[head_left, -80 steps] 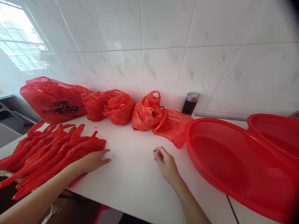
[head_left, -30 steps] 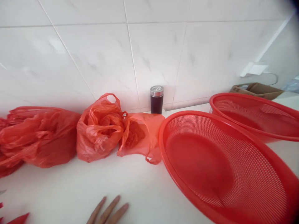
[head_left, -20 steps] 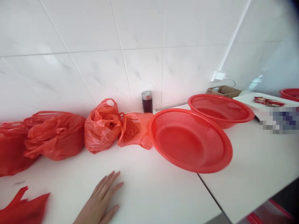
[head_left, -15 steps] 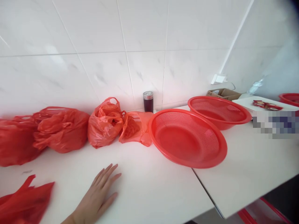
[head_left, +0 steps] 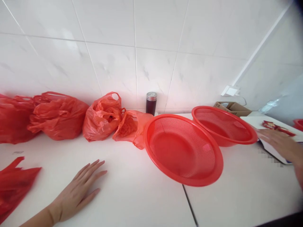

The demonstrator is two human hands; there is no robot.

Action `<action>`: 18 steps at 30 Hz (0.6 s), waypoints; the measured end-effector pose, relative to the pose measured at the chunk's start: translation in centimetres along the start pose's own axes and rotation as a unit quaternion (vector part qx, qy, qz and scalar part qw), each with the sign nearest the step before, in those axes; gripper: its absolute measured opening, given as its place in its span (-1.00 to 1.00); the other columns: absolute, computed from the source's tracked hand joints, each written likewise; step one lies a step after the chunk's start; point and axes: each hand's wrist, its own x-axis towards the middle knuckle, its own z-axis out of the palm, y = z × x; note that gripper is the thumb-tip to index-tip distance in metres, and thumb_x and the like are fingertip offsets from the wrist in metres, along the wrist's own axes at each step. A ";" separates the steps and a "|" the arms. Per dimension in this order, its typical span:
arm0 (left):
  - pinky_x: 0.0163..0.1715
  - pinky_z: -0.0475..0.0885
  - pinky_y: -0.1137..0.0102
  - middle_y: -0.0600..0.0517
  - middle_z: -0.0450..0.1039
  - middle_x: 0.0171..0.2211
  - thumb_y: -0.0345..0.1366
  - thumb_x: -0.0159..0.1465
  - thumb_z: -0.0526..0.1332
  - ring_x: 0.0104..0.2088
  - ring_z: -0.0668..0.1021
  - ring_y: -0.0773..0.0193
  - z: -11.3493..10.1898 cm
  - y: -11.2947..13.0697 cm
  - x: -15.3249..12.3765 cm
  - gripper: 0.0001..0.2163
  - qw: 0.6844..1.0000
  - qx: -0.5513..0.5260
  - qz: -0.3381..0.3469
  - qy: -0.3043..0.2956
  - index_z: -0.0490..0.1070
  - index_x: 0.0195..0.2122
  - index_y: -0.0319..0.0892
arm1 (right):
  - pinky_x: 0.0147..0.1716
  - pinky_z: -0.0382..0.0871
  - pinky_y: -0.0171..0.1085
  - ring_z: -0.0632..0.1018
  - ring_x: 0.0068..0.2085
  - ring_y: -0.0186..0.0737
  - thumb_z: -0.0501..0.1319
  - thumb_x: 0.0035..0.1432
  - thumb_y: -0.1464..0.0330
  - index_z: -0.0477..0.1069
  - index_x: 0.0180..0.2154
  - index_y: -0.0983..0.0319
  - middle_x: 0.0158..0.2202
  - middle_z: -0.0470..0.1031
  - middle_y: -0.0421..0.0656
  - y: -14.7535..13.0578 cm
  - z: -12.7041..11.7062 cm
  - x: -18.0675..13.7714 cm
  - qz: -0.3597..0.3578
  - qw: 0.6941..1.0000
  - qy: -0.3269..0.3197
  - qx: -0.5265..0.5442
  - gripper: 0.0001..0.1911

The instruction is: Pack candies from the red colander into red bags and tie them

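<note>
My left hand (head_left: 77, 192) lies palm down on the white table (head_left: 127, 195), fingers stretched and slightly spread, holding nothing. To its left is a red plastic bag (head_left: 16, 183), partly cut off by the picture edge. At the right edge my right hand (head_left: 281, 145), a little blurred, reaches in with its fingers extended over a white, flat object (head_left: 272, 151). Its fingertips come close to the rim of the farther red basin (head_left: 236, 135); whether they touch it I cannot tell. A nearer perforated red basin (head_left: 175, 151) stands between my hands, tilted in view.
Filled red plastic bags (head_left: 59, 116) line the tiled wall, with a knotted bag (head_left: 104, 116) nearer the basins. Behind stands a dark tumbler (head_left: 151, 103) with a silver lid. A cardboard box (head_left: 233, 108), red packets (head_left: 278, 127) and a wall socket (head_left: 230, 90) are at right.
The view has shifted and tilted. My right hand has come into sight at the right edge, beside the farther basin. My left hand still lies flat on the table, lower left in view.
</note>
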 end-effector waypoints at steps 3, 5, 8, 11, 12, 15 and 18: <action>0.26 0.03 0.08 0.01 0.07 0.34 -0.24 0.26 0.10 0.31 0.15 0.05 0.0 -0.1 -0.4 -0.54 1.000 0.008 -0.004 0.003 0.21 0.21 0.03 | -0.50 0.46 -0.31 0.62 -0.28 -0.18 0.19 -0.02 0.53 0.59 -0.37 0.01 -0.24 0.61 -0.21 3.7 -1.6 2.7 0.040 0.993 -0.114 0.009 -0.69; 0.26 0.04 0.08 0.00 0.11 0.32 -0.25 0.27 0.10 0.30 0.16 0.04 0.0 -0.3 -0.5 -0.55 1.000 0.009 -0.001 0.002 0.22 0.20 0.03 | -0.57 0.45 -0.37 0.63 -0.32 -0.21 0.18 -0.04 0.54 0.58 -0.37 -0.05 -0.27 0.61 -0.33 4.4 -1.8 2.6 0.028 0.990 -0.127 0.059 -0.65; 0.21 0.15 0.12 -0.01 0.23 0.25 -0.28 0.28 0.11 0.26 0.24 0.06 0.1 -0.2 1.3 -0.57 0.999 0.003 0.035 -0.006 0.23 0.20 0.04 | -0.63 0.42 -0.40 0.61 -0.40 -0.27 0.18 -0.04 0.53 0.56 -0.39 -0.04 -0.37 0.58 -0.37 -0.2 2.5 -2.3 -0.014 0.981 -0.121 0.152 -0.67; 0.15 0.26 0.17 -0.10 0.27 0.20 -0.32 0.34 0.02 0.22 0.28 0.08 0.4 0.8 6.9 -0.65 0.998 -0.055 -0.010 0.021 0.28 0.14 -0.05 | -0.59 0.45 -0.25 0.62 -0.32 -0.13 0.18 0.06 0.36 0.53 -0.26 -0.10 -0.36 0.57 -0.33 -10.4 13.5 -13.6 -0.024 0.947 -0.217 0.236 -0.75; 0.15 0.26 0.17 -0.12 0.26 0.20 -0.32 0.35 -0.03 0.22 0.28 0.09 0.6 1.2 9.4 -0.66 0.995 -0.081 -0.050 0.021 0.30 0.12 -0.08 | -0.55 0.47 -0.23 0.62 -0.27 -0.12 0.18 0.08 0.31 0.52 -0.22 -0.13 -0.33 0.57 -0.33 -13.9 17.9 -17.8 -0.024 0.939 -0.256 0.230 -0.75; 0.17 0.23 0.17 -0.22 0.02 0.32 -0.39 0.37 -0.15 0.29 0.17 0.07 1.5 2.0 16.7 -0.58 0.981 -0.091 -0.169 0.020 0.15 0.23 -0.21 | -0.44 0.51 -0.22 0.61 -0.24 -0.13 0.23 0.07 0.28 0.51 -0.21 -0.13 -0.29 0.57 -0.33 -21.1 29.1 -27.2 -0.032 0.927 -0.324 0.185 -0.77; -0.03 0.39 0.04 -0.40 0.05 0.27 -0.37 0.35 -0.03 0.13 0.38 -0.11 2.3 1.1 21.2 -0.53 0.961 -0.089 -0.261 0.000 0.04 0.29 -0.27 | -0.16 0.48 -0.13 0.57 -0.14 -0.14 0.18 0.13 0.36 0.47 -0.11 -0.05 -0.17 0.55 -0.24 -22.8 33.8 -29.5 -0.039 0.936 -0.324 0.136 -0.71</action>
